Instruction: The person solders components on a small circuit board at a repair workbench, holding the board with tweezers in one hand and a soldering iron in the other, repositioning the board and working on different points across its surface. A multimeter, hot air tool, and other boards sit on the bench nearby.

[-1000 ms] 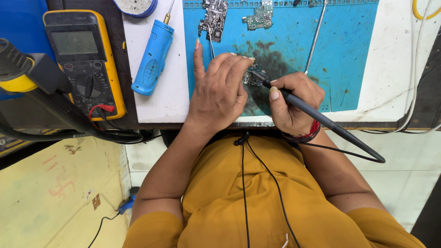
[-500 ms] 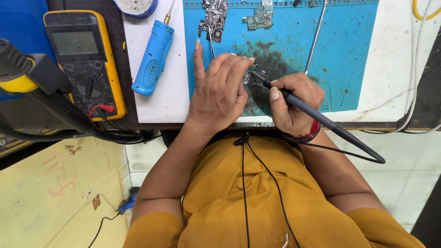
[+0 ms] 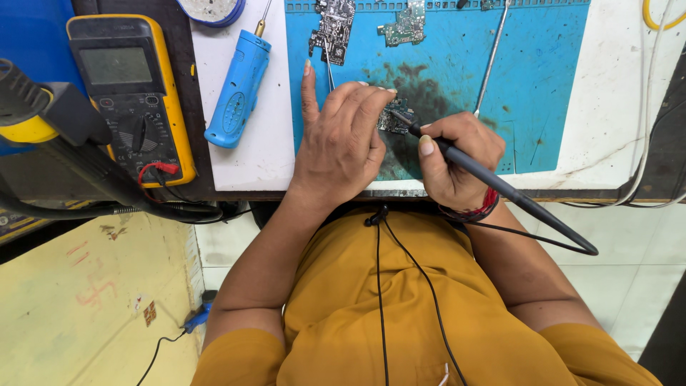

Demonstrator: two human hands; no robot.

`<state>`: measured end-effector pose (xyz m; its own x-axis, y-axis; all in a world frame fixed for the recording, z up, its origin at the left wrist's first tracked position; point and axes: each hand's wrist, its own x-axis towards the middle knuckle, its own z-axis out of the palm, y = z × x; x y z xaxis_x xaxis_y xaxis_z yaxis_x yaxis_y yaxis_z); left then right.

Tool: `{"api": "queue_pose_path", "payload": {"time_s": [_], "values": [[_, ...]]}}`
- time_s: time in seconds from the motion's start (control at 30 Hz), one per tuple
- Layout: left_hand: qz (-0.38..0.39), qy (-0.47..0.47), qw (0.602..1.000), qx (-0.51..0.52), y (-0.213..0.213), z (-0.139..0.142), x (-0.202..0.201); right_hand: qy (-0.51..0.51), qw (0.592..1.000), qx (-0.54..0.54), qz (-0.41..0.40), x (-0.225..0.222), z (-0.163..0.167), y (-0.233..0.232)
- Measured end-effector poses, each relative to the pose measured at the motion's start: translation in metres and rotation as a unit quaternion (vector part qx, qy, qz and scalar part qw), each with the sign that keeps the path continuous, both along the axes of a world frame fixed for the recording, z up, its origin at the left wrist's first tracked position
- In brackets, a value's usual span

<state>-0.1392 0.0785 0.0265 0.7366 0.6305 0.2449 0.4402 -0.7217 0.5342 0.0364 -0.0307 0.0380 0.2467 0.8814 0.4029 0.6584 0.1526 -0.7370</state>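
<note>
Soldering step in hand, judging by the pose. Left hand (image 3: pixel 341 143) down on the stained blue rubber work mat (image 3: pixel 550 78), fingers curled, fingertips pinning a small dark green circuit board (image 3: pixel 395 119); index finger stretched straight toward the mat's far edge. Not a closed grip, more a press-down hold. Right hand (image 3: pixel 457 159) closed pen-style around a slim black soldering iron (image 3: pixel 477 169), tip touching or just at the small board's right edge — exact contact point too small to tell. Black cord off the iron's rear, running toward the near right edge of the white bench top (image 3: pixel 614 143) and over it.

Small board near the mat's near edge, roughly mid-bench, on a dark scorched patch of the mat.

Elsewhere: two more bare circuit boards (image 3: pixel 334 25) at the mat's far edge, thin metal tweezers (image 3: pixel 491 58) lying slantwise right of centre on the mat. Left of the mat, blue plastic handheld tool with a brass tip (image 3: pixel 239 89) on the white strip. Yellow-cased digital multimeter (image 3: pixel 131 93) at the left end, red probe lead beside it. Black and yellow hot-air handle (image 3: pixel 43 118) jutting in at the far left edge, well apart from both hands.

Next move, as a judgement: calls for a steady tip on one pad, board kept pinned flat, fingertips kept clear of the hot tip, since they sit just beside it.
</note>
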Motion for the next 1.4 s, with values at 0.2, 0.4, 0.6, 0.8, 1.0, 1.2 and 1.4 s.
{"api": "queue_pose_path", "payload": {"time_s": [0.2, 0.4, 0.6, 0.8, 1.0, 1.2, 1.4], "values": [[0.001, 0.0, 1.0, -0.001, -0.0002, 0.0003, -0.0004, 0.0, 1.0, -0.001, 0.001, 0.0006, -0.0009, -0.0002], [0.004, 0.001, 1.0, 0.004, -0.0005, -0.0004, -0.0003, 0.001, 1.0, -0.004, -0.001, 0.0007, -0.001, 0.0003], [0.002, 0.003, 1.0, 0.007, -0.0005, -0.0002, -0.0007, -0.003, 1.0, -0.002, 0.001, 0.0008, -0.0002, 0.0], [0.002, 0.0, 1.0, 0.003, 0.0001, 0.0002, 0.0, -0.004, 1.0, 0.0, 0.001, 0.0008, -0.0005, 0.0003], [0.001, -0.003, 1.0, 0.002, -0.0002, 0.0006, 0.0002, -0.004, 1.0, 0.002, 0.004, 0.0011, -0.0005, 0.0002], [0.002, -0.003, 1.0, 0.002, -0.0004, 0.0003, 0.0002, 0.001, 1.0, 0.002, 0.001, 0.0013, -0.0021, -0.0014], [-0.001, 0.002, 1.0, 0.003, -0.0006, 0.0016, 0.0003, 0.016, 0.999, 0.018, -0.026, 0.0004, -0.0007, -0.0022]]}}
